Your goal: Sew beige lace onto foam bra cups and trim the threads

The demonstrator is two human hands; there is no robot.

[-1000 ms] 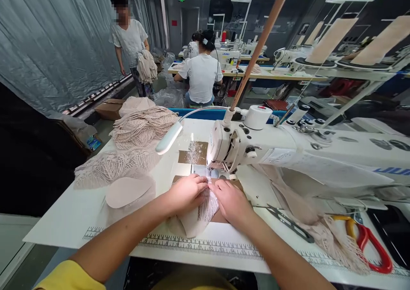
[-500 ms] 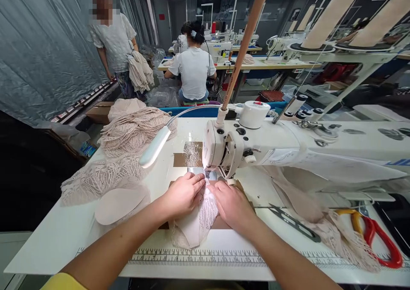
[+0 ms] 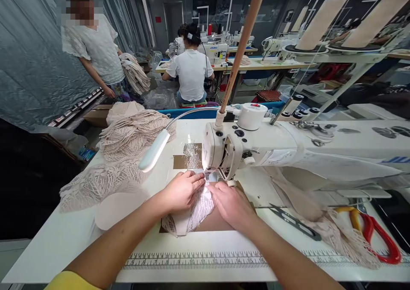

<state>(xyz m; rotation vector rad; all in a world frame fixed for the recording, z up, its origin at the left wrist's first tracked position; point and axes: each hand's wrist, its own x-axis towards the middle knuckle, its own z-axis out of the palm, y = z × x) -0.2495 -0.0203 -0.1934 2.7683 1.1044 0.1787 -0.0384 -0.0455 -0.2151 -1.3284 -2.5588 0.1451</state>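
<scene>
A pale pink lace fabric piece (image 3: 201, 211) lies under the needle area of a white sewing machine (image 3: 213, 147). My left hand (image 3: 183, 191) presses on its left side, fingers close together and tips near the presser foot. On the other side, my right hand (image 3: 231, 201) pinches the fabric's right edge, thumb and fingers drawn together. The needle and the seam are too small and bright to make out. A smooth beige section shows along the piece's lower left.
Stacked lace pieces (image 3: 134, 130) and a smooth oval pad (image 3: 117, 209) lie left. A lamp (image 3: 154, 151) hangs over the table. Right are a dark flat tool (image 3: 296, 224), red-handled scissors (image 3: 381, 238) and more lace (image 3: 347, 238). A ruler strip (image 3: 192, 261) runs along the front. Two people are beyond.
The lace piece's lower end has swung left and drawn up toward the machine. Both hands stay nearly in place. The standing person at the left has shifted left and nearer.
</scene>
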